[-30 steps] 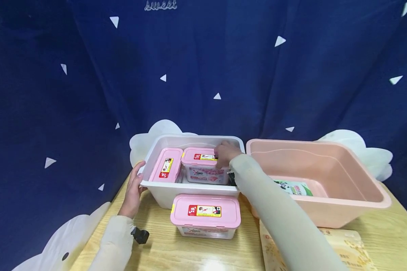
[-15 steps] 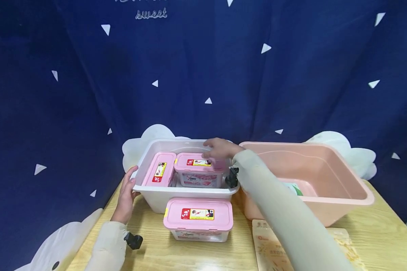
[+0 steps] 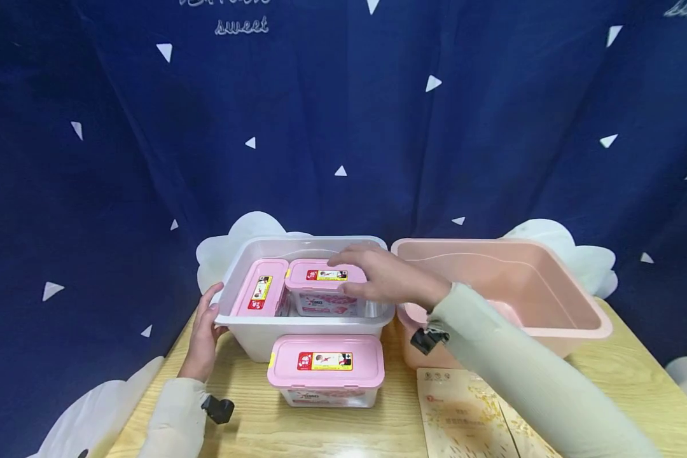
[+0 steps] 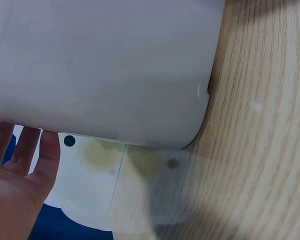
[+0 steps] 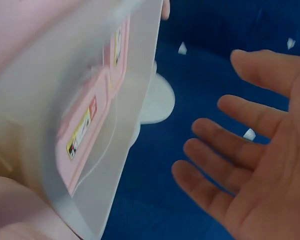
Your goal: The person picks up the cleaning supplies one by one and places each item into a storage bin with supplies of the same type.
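In the head view a white plastic bin [image 3: 298, 328] holds two clear tubs with pink lids. One tub [image 3: 260, 287] lies lengthwise along the left wall, and the other tub [image 3: 323, 299] sits crosswise beside it. My left hand [image 3: 200, 343] grips the bin's left rim near the front corner; its fingers [image 4: 49, 155] meet the bin's outer side in the left wrist view. Over the right end of the bin my right hand [image 3: 392, 277] hovers, fingers spread and holding nothing, as the right wrist view confirms. A third pink-lidded tub [image 3: 326, 361] stands before the bin.
A larger pink bin [image 3: 549, 296] stands right beside the white one. Flat beige pouches [image 3: 464, 413] lie on the wooden table [image 3: 246, 420] in front of it, partly under my right forearm. A dark blue curtain [image 3: 298, 114] hangs behind.
My right hand has come off the crosswise tub, leaving it in the bin, and drawn back toward the right and nearer. My left hand stays at the rim. The head view has shifted slightly.
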The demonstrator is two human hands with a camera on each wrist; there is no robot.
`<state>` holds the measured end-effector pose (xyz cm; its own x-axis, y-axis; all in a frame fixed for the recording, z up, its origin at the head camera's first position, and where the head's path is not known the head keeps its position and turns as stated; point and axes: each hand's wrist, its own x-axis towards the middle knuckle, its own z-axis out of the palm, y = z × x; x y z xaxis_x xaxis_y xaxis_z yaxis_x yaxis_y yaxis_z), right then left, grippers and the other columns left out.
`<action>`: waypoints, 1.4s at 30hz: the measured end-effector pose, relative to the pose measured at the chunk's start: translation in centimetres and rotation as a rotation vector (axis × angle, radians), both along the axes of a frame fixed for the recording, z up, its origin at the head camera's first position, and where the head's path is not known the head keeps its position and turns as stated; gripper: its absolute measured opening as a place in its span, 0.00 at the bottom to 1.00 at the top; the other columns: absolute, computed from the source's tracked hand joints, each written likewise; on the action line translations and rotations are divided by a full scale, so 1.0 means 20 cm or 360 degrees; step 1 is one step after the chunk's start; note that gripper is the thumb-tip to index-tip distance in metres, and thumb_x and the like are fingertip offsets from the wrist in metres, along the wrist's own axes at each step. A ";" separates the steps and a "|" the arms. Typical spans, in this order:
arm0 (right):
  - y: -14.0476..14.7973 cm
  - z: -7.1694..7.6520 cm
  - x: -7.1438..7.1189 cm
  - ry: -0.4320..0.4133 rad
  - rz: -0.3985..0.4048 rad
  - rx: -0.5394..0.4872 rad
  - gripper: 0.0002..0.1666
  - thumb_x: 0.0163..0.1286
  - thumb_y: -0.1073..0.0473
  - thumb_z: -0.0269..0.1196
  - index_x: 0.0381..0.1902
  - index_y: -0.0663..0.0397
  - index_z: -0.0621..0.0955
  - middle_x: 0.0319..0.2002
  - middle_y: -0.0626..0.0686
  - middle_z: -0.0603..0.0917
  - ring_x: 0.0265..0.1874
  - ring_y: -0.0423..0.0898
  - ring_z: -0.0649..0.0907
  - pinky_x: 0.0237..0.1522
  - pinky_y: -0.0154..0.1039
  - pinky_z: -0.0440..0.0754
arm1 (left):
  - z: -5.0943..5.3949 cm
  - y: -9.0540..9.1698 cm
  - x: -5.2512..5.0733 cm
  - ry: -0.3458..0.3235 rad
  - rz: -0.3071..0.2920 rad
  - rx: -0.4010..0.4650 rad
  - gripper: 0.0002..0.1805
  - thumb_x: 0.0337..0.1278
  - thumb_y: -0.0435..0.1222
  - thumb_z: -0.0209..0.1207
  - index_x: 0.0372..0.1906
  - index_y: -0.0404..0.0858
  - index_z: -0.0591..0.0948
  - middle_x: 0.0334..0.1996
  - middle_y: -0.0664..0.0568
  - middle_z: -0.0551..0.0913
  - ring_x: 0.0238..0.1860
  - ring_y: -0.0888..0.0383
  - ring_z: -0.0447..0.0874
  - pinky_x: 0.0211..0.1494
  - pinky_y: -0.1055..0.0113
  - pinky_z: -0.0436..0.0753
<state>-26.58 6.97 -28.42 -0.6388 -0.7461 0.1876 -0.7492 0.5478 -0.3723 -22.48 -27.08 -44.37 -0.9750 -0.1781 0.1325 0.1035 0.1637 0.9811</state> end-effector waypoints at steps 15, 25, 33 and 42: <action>0.25 -0.29 0.44 0.0416 0.0202 -0.0471 0.20 0.63 0.61 0.67 0.54 0.45 0.81 0.55 0.44 0.81 0.56 0.40 0.79 0.58 0.39 0.77 | 0.00 0.00 0.01 0.0009 -0.0017 0.0033 0.29 0.76 0.53 0.28 0.77 0.53 0.53 0.67 0.56 0.62 0.57 0.65 0.68 0.52 0.72 0.72; 0.32 -0.56 0.48 0.0438 0.0063 -0.0481 0.21 0.60 0.62 0.68 0.51 0.45 0.82 0.57 0.48 0.80 0.57 0.42 0.78 0.58 0.44 0.78 | 0.00 0.02 0.00 0.0003 -0.0042 0.0042 0.30 0.76 0.53 0.28 0.77 0.54 0.52 0.69 0.55 0.60 0.59 0.64 0.67 0.53 0.71 0.71; 0.31 -0.65 0.46 0.0409 -0.0102 -0.0333 0.27 0.61 0.56 0.69 0.58 0.48 0.78 0.61 0.50 0.78 0.60 0.44 0.77 0.60 0.46 0.78 | 0.01 0.01 0.00 0.0029 -0.0031 0.0055 0.30 0.76 0.54 0.28 0.77 0.53 0.53 0.65 0.61 0.61 0.58 0.65 0.67 0.53 0.72 0.71; 0.25 -0.73 0.44 0.0531 -0.0206 -0.0203 0.42 0.53 0.46 0.74 0.64 0.55 0.74 0.63 0.54 0.75 0.61 0.47 0.75 0.61 0.45 0.77 | 0.00 0.00 0.01 0.0055 -0.0046 0.0070 0.30 0.75 0.53 0.27 0.77 0.53 0.53 0.63 0.66 0.63 0.58 0.65 0.68 0.52 0.71 0.71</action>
